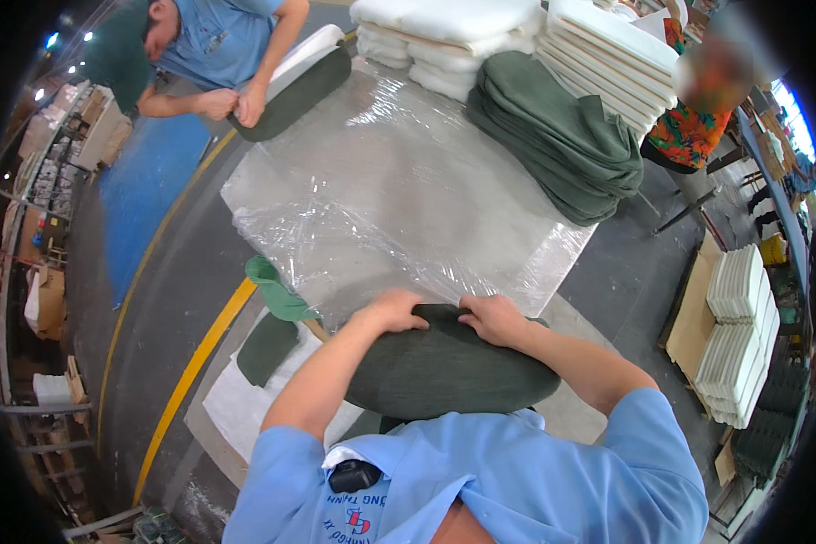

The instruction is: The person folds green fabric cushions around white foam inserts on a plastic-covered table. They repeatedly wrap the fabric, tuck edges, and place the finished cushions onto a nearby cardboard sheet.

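A dark green cushion [453, 370] with rounded ends lies against my front, at the near edge of a table wrapped in clear plastic film [399, 181]. My left hand [393, 311] grips its far edge near the middle, thumb on the near side. Just to the right, my right hand [493, 319] pinches the same edge, a small gap between the two hands. The fingertips of both hands are partly hidden. Whether the cushion's edge is an opening, I cannot tell.
Folded dark green covers [558, 131] are stacked at the table's far right, beside white pads [453, 27]. At the far left a co-worker [218, 45] handles another green cover [299, 95] with white padding. Green cloth [276, 290] hangs by the left corner. White stacks [739, 335] stand right.
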{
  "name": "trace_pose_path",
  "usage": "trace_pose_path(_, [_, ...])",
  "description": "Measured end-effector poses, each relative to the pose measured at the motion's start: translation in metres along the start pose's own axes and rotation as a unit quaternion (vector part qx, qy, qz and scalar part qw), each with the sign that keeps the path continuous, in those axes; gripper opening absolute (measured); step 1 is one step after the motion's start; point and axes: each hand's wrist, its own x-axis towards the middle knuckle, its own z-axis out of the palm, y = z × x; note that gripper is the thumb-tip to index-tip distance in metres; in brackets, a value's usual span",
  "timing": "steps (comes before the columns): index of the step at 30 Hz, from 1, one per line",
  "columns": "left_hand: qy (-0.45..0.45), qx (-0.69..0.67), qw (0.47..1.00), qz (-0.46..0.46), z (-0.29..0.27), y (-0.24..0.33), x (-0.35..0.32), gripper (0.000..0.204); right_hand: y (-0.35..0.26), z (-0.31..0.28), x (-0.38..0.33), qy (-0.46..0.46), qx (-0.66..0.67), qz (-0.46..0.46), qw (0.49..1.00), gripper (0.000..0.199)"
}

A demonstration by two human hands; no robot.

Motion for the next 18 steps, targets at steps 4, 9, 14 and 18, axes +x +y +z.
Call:
trace_pose_path(4, [-0.012,-0.019,1.000,-0.009,0.015,-0.018,0.013,0.037,0.017,0.015,0.006,0.017,-0.033,0.098,0.994,0.024])
trace_pose_path(9, [0.177,0.016,0.984,0.028,0.052,-0.023,0.013,0.033,0.028,0.036,0.006,0.123,-0.015,0.059,0.991,0.020])
trace_pose_path(14, [0.227,0.045,0.972,0.031,0.057,-0.029,0.029,0.031,0.039,0.039,0.018,0.182,-0.022,0.026,0.983,0.017])
trace_pose_path(18, [0.191,0.062,0.979,0.020,0.048,-0.030,0.027,0.026,0.037,0.027,0.022,0.155,-0.059,0.019,0.986,0.025])
